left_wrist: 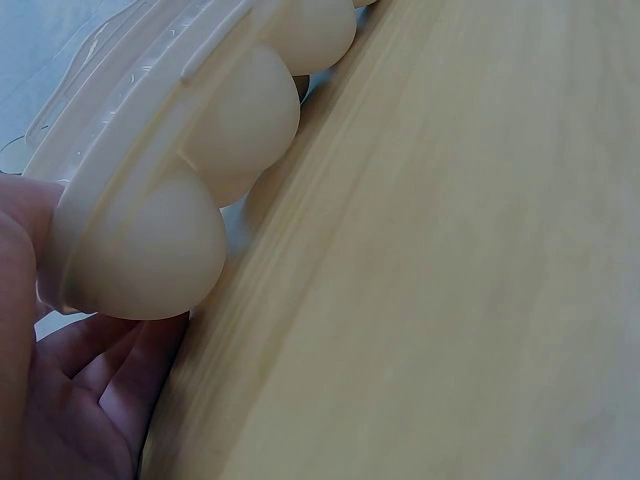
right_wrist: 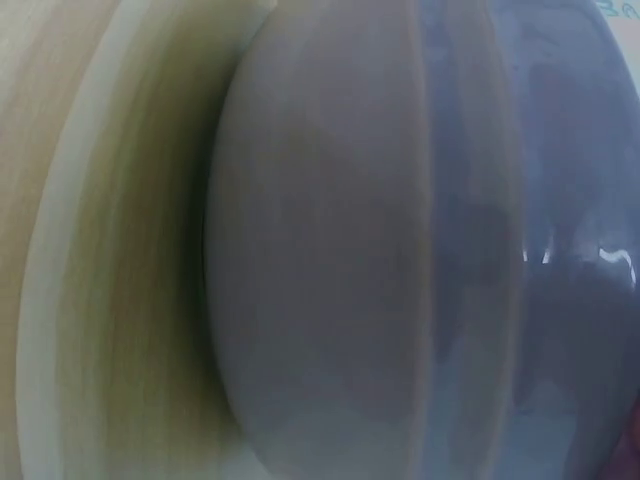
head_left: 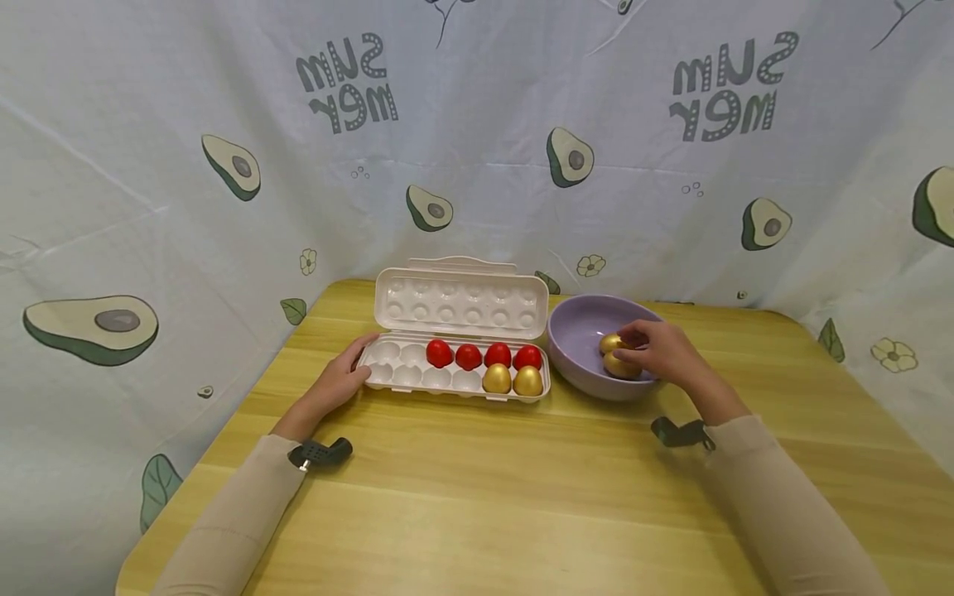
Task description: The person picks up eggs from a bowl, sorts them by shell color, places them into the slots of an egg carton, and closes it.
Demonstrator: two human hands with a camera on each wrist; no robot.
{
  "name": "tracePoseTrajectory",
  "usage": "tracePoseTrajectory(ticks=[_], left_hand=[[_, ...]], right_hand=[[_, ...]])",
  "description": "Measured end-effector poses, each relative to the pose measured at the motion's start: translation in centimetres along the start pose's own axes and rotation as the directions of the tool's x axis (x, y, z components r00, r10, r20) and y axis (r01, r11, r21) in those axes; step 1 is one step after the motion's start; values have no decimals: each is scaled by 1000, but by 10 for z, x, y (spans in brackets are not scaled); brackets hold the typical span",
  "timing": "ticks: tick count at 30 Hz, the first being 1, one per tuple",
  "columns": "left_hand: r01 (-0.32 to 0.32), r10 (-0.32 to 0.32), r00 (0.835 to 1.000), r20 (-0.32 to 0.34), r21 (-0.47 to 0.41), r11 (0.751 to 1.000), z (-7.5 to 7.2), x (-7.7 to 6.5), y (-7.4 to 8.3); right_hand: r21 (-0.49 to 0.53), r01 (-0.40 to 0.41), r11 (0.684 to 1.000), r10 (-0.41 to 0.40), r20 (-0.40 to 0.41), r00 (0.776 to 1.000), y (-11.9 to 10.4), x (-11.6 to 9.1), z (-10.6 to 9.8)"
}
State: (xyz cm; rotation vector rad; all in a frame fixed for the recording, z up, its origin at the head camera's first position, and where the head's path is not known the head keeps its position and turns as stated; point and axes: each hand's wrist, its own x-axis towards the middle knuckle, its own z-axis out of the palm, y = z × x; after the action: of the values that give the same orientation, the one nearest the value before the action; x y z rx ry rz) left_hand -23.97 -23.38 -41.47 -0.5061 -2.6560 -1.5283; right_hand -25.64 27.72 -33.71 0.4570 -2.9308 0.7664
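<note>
An egg carton [head_left: 447, 382] of pale plastic lies with its lid [head_left: 462, 303] raised at the back. Several red eggs [head_left: 468, 357] fill the right part of its back row; two gold eggs [head_left: 497, 379] sit at the right of its front row. My left hand [head_left: 344, 382] grips the carton's left end, thumb at the rim and fingers lower down in the left wrist view. My right hand [head_left: 663, 354] reaches into a purple bowl [head_left: 577, 368], thumb and finger around a gold egg [head_left: 609, 343]. Another gold egg [head_left: 622, 366] lies just in front. The right wrist view shows mainly the bowl's outer wall [right_wrist: 320, 240].
The bowl stands close to the carton's right end on a wooden table [head_left: 477, 488]. A curtain [head_left: 477, 99] printed with avocados hangs behind the table and along its left side. Each wrist carries a dark camera mount [head_left: 322, 453].
</note>
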Motion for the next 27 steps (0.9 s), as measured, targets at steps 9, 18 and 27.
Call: tracePoseTrajectory(ticks=[9,18,27], left_hand=[[-15,16,1000,-19,32,999,-1,-1,0],[-6,6,1000,-17,26,1000,0,-1,0],[-3,4,1000,21,-48,999,-2,-11,31]], right_hand=[[-19,-2,1000,3,69,998,-3,1,0],[-46,41,998,-34,145,989,-4,3,-3],[-93,87,992,-69,183,981,-4,4,-4]])
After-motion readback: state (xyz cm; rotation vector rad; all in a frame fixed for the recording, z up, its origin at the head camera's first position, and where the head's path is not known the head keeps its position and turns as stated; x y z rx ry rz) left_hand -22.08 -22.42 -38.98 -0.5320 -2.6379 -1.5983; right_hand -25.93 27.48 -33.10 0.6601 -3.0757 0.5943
